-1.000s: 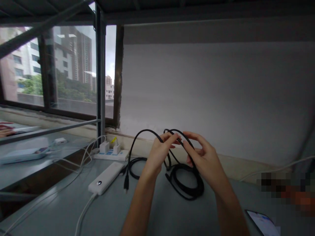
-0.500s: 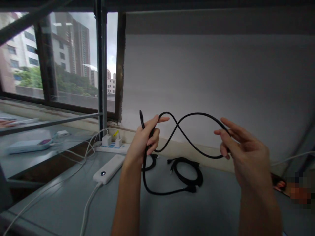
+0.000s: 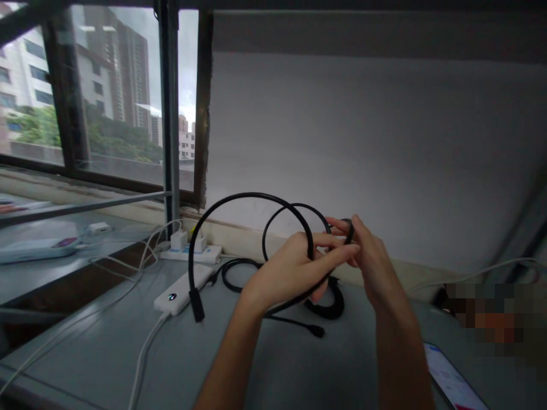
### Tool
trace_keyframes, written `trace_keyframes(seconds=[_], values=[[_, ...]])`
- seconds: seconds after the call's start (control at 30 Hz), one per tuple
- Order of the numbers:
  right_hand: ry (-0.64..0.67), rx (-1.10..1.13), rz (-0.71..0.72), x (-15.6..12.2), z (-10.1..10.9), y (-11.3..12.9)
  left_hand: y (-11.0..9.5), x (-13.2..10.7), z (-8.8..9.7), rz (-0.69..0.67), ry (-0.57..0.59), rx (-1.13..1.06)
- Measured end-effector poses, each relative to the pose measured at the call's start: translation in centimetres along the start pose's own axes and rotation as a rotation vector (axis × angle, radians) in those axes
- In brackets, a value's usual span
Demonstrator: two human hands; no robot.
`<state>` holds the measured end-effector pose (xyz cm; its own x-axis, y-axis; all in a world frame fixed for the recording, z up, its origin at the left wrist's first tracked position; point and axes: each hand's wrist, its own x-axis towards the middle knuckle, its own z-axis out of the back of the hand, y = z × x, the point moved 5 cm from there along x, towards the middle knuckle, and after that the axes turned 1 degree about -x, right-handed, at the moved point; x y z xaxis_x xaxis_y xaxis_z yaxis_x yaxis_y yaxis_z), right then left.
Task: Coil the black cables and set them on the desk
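Observation:
A thick black cable is gathered in loops between my two hands above the table. My left hand is closed on it, with the thumb stretched toward the right hand. Opposite it, my right hand pinches another part of the cable near the fingertips. One end, with a flat rectangular connector, hangs down on the left. The other plug dangles below my left hand. Behind the hands lies a coiled black cable, partly hidden, and a second black coil rests further left.
A white power bank with a white cable lies on the grey table. Behind it, a white power strip holds chargers. A phone lies at the lower right. A metal post stands before the window.
My hands have come together from wide apart, the left moving right and the right moving left. The cable's crossed figure has become overlapping loops, and its rectangular connector now hangs at left.

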<state>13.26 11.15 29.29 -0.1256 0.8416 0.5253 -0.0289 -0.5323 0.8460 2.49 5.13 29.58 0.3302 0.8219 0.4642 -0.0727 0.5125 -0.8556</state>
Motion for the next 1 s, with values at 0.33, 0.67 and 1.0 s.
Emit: trace_keyframes(seconds=[0.33,0.67,1.0], values=[[0.016,-0.038,0.040,-0.3,1.6,1.0,1.7,0.0,1.8,0.176,-0.179,0.054],[0.152,-0.007,0.047,-0.8,0.7,1.4,2.4,1.1,4.0,0.157,-0.292,-0.054],[-0.104,-0.101,0.056,-1.7,5.1,2.3,2.4,-0.3,7.9,0.071,-0.494,-0.185]])
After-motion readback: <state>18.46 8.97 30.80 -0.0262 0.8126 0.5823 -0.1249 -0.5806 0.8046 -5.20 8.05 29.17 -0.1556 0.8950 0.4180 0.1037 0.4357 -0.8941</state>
